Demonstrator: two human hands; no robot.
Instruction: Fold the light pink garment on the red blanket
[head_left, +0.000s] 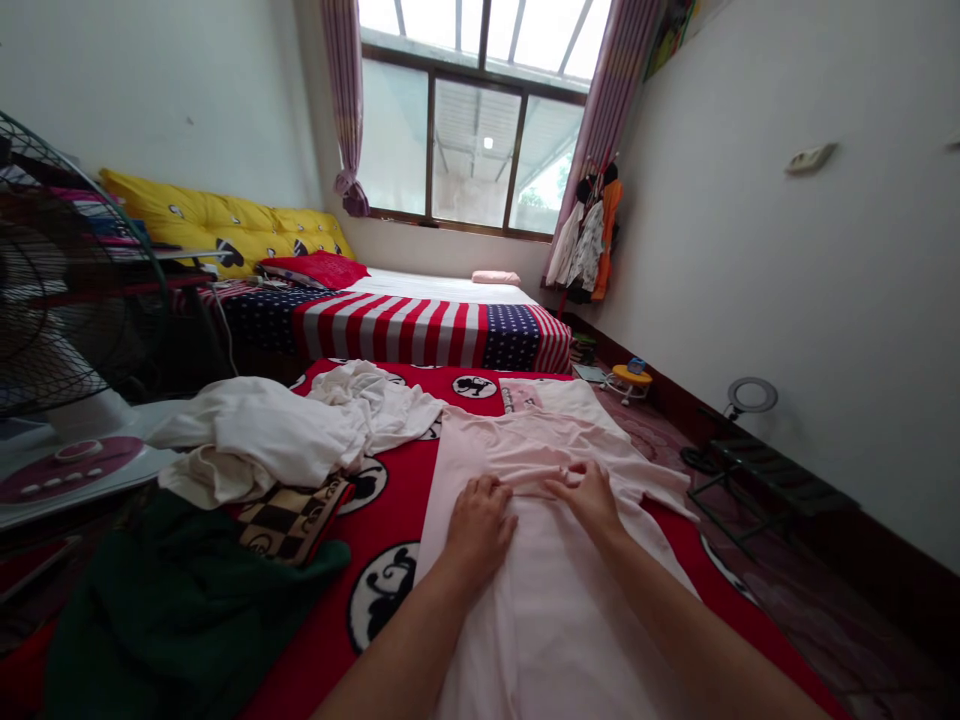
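A pale pink T-shirt (562, 610) lies spread over a red patterned blanket (405, 380), its left side folded inward and creases running across its upper part. My left hand (480, 520) rests on the shirt left of its middle, fingers lying on the cloth. Thumb and forefinger of my right hand (591, 498) pinch a small ridge of the shirt's fabric, a little farther right. Beyond the shirt's top edge sits a folded white garment with a pink print (577, 398).
Crumpled white clothes (277, 425), a checked cloth (289, 520) and a dark green garment (172, 610) lie to the left, beside an electric fan (75, 430). A bed with a striped cover (397, 325) stands behind. At right are a yellow stool (630, 376) and a folding rack (772, 480).
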